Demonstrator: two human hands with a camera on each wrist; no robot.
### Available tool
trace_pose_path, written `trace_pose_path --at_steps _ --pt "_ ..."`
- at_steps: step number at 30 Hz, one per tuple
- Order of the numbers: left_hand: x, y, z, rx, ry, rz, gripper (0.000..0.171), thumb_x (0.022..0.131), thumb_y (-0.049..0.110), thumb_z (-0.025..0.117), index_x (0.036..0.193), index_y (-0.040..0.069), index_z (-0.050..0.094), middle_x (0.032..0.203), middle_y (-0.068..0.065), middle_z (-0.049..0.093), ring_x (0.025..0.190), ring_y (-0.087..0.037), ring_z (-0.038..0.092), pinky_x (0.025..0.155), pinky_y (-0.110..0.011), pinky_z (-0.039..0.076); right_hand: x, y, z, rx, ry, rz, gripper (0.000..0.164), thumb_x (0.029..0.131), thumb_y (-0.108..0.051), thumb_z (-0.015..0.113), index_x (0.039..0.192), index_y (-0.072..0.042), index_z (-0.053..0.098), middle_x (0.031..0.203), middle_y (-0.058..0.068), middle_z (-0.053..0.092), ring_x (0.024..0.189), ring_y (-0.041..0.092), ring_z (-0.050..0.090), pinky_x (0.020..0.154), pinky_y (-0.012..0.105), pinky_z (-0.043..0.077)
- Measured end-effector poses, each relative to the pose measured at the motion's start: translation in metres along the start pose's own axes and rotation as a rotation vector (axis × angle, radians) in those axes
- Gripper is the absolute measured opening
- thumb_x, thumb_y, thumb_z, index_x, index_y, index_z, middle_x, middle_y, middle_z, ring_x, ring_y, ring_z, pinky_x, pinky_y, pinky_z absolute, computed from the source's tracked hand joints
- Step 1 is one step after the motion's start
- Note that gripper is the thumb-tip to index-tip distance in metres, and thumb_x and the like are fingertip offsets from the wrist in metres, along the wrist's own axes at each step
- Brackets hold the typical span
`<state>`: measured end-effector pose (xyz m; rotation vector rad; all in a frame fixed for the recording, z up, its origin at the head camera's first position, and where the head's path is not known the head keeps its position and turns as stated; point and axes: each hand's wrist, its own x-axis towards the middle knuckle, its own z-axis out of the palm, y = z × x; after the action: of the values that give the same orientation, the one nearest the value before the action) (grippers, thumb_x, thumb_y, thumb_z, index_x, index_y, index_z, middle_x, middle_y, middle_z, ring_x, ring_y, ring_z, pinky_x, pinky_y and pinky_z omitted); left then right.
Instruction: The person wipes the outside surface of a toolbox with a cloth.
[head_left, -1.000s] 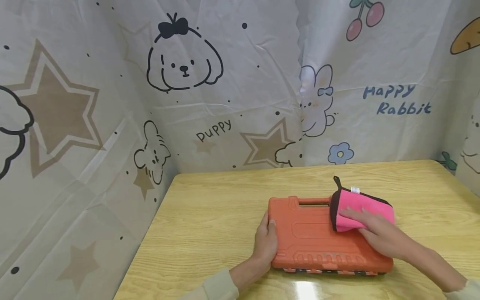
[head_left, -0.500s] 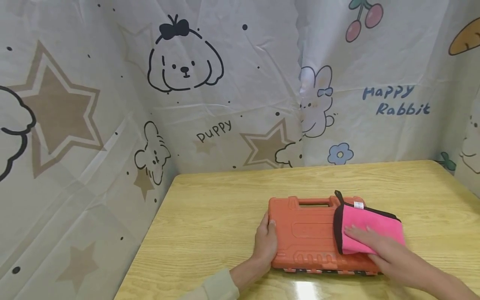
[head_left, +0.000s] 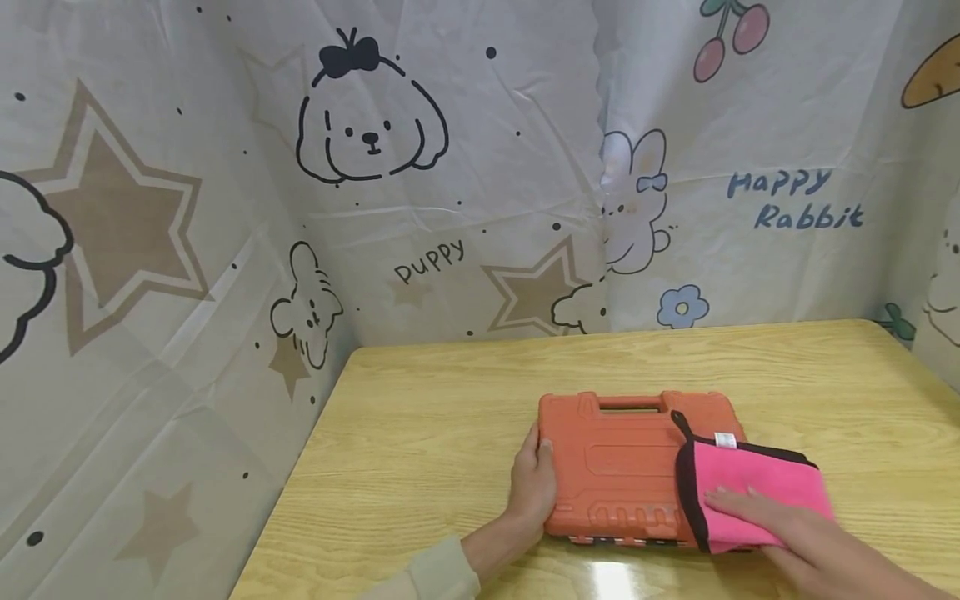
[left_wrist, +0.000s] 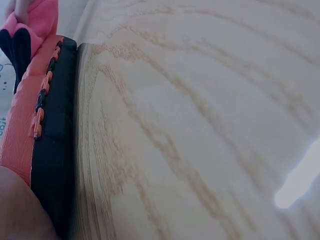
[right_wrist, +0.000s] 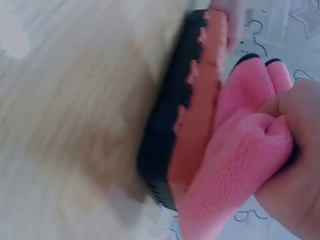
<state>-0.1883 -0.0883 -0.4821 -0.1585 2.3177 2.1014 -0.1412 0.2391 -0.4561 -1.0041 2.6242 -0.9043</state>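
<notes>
An orange tool case [head_left: 607,467] with a black lower half lies flat, its handle side toward the back. My left hand [head_left: 534,483] grips its left end, thumb near the top edge; the left wrist view shows part of that hand against the case [left_wrist: 55,135]. A pink cleaning cloth [head_left: 757,462] with black trim, a loop and a white tag drapes over the case's front right part. My right hand [head_left: 787,521] holds this cloth against the lid. In the right wrist view the fluffy cloth [right_wrist: 240,150] is bunched between thumb and fingers.
The case rests on a wood-grain table [head_left: 420,417], near its front. Printed cloth curtains [head_left: 450,167] with puppy, rabbit and star drawings hang behind the table and along its sides. A bright reflection shows on the tabletop in front of the case.
My right hand has drawn the pink cloth across the lid from the back right toward the front right edge, uncovering the back right corner. My left hand and the case stay put.
</notes>
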Motion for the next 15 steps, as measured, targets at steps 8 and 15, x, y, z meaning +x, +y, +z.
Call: trace_pose_path --at_steps 8,15 --pt "-0.002 0.001 -0.001 0.008 0.002 -0.018 0.054 0.110 0.023 0.032 0.160 0.006 0.019 0.160 -0.011 0.029 0.146 -0.030 0.025 0.117 -0.052 0.022 0.008 -0.010 -0.032 0.318 0.188 0.002 0.054 0.101 0.010 0.041 0.145 -0.019 0.053 0.093 -0.010 0.061 0.067 0.014 0.055 0.053 0.023 0.045" --pt "-0.002 0.002 0.000 0.009 -0.002 -0.026 0.055 0.111 0.023 0.031 0.159 0.004 0.017 0.161 -0.013 0.027 0.146 -0.031 0.023 0.117 -0.052 0.020 0.029 -0.028 -0.058 0.436 0.432 0.276 0.045 0.107 -0.006 0.038 0.152 0.003 0.036 0.077 0.003 0.060 0.050 0.018 0.055 0.049 0.029 0.049"
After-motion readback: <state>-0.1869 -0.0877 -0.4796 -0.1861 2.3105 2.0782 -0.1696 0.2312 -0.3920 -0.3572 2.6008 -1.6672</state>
